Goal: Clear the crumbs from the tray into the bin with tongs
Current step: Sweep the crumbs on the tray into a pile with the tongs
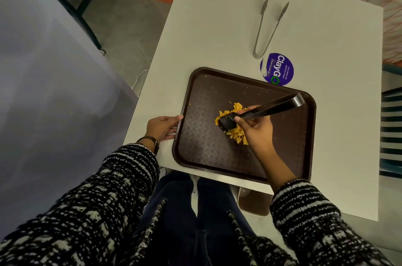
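Note:
A dark brown tray [202,146] lies on the white table near its front edge. A heap of yellow-orange crumbs [237,133] sits at the tray's middle. My right hand [256,133] grips black tongs [272,108], whose flat tips press into the heap while the hinge end points to the tray's far right corner. My left hand [162,127] holds the tray's left rim, thumb on top. No bin is in view.
Metal tongs [268,26] lie on the white table [217,26] beyond the tray, beside a round purple sticker [279,69]. A grey surface [43,70] stands to the left across a floor gap. A striped chair [391,131] is at the right.

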{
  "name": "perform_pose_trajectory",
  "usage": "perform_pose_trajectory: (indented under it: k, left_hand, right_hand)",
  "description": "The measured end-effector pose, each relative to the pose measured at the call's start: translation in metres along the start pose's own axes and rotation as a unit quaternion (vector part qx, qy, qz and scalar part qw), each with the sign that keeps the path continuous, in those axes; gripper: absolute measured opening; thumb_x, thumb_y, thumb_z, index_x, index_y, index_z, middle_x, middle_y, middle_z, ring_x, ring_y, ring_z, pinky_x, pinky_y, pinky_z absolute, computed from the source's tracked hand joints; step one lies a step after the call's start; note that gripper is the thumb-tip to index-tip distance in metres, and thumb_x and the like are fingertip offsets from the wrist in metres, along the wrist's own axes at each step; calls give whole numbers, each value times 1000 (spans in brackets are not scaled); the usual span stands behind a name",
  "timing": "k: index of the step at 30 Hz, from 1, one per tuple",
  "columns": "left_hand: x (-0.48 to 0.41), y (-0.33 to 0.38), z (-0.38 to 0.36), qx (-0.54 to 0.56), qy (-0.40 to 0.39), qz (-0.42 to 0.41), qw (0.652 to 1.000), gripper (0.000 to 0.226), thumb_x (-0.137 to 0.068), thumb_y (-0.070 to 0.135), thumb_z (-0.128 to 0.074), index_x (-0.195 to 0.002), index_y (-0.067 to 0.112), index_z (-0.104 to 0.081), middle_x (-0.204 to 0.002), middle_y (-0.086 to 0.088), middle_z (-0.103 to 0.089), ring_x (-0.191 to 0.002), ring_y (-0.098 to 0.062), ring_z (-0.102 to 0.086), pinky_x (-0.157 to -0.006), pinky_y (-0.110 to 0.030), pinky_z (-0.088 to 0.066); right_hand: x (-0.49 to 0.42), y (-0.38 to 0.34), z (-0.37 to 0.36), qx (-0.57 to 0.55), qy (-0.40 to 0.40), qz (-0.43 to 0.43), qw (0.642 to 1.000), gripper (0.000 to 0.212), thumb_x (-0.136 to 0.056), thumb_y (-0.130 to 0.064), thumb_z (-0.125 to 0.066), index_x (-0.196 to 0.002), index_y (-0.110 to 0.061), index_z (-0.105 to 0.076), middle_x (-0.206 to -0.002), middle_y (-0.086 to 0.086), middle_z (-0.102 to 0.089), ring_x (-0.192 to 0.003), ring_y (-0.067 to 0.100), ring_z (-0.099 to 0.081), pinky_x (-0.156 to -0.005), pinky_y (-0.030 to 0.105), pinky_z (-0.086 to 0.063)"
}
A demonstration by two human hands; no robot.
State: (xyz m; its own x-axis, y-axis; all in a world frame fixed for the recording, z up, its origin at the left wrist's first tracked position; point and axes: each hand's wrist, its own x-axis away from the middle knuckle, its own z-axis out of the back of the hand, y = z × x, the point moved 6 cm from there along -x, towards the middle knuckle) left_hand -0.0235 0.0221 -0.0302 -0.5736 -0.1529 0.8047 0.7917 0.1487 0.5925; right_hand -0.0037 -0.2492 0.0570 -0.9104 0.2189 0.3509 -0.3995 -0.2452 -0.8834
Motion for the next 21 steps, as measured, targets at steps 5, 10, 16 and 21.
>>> perform_pose_trajectory:
  k: [5, 10, 16, 21]
  left_hand:
    - [-2, 0, 0, -4, 2, 2, 1000, 24, -75, 32, -76, -87, 14, -67, -87, -5, -73, -69, -10, -70, -63, -24, -59]
    - [-3, -2, 0, -4, 5, 5, 1000, 23, -75, 33, -77, -84, 15, -67, -86, -5, -72, -75, -14, -70, -67, -27, -59]
    - [-4, -3, 1, 5, 4, 7, 1000, 27, -73, 33, -78, -88, 13, -68, -91, -9, -73, -84, -20, -71, -73, -31, -59]
    - [-3, -1, 1, 1, 2, 12, 1000, 24, -75, 32, -77, -87, 13, -68, -91, -9, -72, -82, -19, -70, -69, -29, -59]
  right_hand:
    - [11, -1, -55, -46, -21, -37, 998, 38, -80, -3, -72, -104, -12, -45, -96, 9, -69, -88, 1, -66, -80, 11, -50]
    - [13, 8, -64, -4, -30, -55, 998, 36, -80, -4, -72, -105, -9, -46, -92, 7, -70, -86, 7, -65, -72, 5, -48]
    - [3, 1, -22, -39, 138, -43, 989, 35, -80, -5, -72, -96, -18, -44, -83, -9, -60, -96, 18, -61, -81, 21, -52]
    - [-7, 1, -77, -219, 140, -104, 960, 37, -80, -3, -71, -96, -22, -43, -95, 7, -66, -103, 29, -65, -95, 48, -51]
